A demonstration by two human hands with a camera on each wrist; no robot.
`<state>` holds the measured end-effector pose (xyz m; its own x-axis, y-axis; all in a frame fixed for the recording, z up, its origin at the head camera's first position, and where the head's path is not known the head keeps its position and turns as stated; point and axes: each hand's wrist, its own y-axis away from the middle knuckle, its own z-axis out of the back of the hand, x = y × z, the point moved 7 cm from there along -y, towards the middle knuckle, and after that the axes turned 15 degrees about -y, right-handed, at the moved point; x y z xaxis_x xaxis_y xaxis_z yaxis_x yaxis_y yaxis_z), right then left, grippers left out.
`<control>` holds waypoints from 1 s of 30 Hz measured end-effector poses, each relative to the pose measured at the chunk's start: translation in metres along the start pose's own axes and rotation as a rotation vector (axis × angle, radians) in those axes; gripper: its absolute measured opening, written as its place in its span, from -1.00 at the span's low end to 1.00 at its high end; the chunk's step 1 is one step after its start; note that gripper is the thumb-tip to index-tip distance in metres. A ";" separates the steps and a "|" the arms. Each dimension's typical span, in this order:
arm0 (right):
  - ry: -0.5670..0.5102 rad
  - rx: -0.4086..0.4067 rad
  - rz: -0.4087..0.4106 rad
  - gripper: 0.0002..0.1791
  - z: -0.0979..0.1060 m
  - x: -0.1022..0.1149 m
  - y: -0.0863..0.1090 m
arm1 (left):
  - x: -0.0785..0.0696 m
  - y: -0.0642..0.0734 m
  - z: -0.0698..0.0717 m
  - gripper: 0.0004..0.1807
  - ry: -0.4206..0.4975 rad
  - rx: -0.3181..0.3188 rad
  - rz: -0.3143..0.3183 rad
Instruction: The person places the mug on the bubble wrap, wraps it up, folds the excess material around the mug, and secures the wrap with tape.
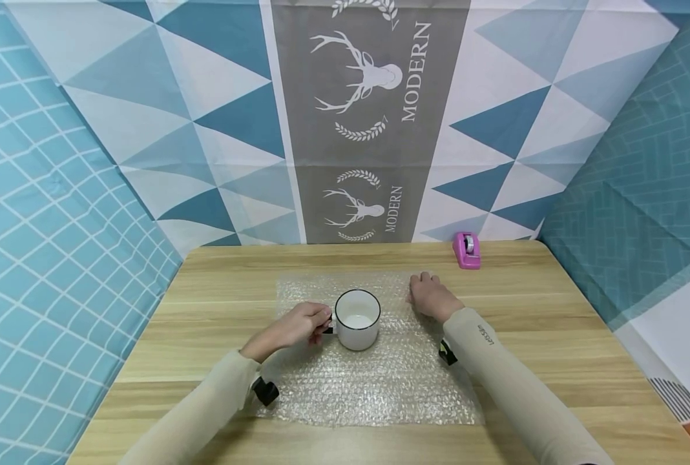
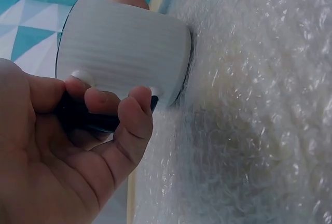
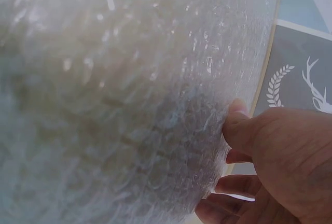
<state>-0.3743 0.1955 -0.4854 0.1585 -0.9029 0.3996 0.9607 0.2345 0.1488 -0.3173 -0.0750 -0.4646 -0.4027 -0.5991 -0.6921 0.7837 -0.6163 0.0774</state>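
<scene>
A white mug (image 1: 358, 335) with a dark rim stands upright on a sheet of clear bubble wrap (image 1: 368, 391) in the head view. My left hand (image 1: 300, 326) grips the mug's black handle (image 2: 91, 119), fingers curled round it in the left wrist view. At the wrap's far right edge is my right hand (image 1: 433, 298). In the right wrist view its thumb (image 3: 238, 117) lies on the wrap's face and the other fingers bend round the edge, pinching the sheet. The mug hides part of the wrap under it.
The bubble wrap lies flat on a wooden table (image 1: 194, 310). A pink tape dispenser (image 1: 467, 252) sits near the table's back edge, beyond the right hand. Patterned cloth (image 1: 356, 148) hangs behind the table, with blue cloth on both sides.
</scene>
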 end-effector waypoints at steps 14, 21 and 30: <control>-0.004 -0.009 0.009 -0.59 0.000 0.001 0.002 | -0.001 0.004 0.006 -0.54 -0.218 -0.072 -0.041; -0.004 -0.013 0.007 -0.56 0.000 0.001 0.001 | 0.006 0.008 0.021 -0.67 -0.330 -0.106 -0.066; 0.009 -0.006 0.005 -0.55 -0.001 0.001 0.000 | 0.032 0.018 0.051 -0.57 -0.412 -0.144 -0.020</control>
<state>-0.3734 0.1943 -0.4860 0.1655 -0.9048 0.3925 0.9611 0.2372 0.1417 -0.3400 -0.1308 -0.4489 -0.5507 -0.7596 -0.3461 0.8201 -0.5697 -0.0545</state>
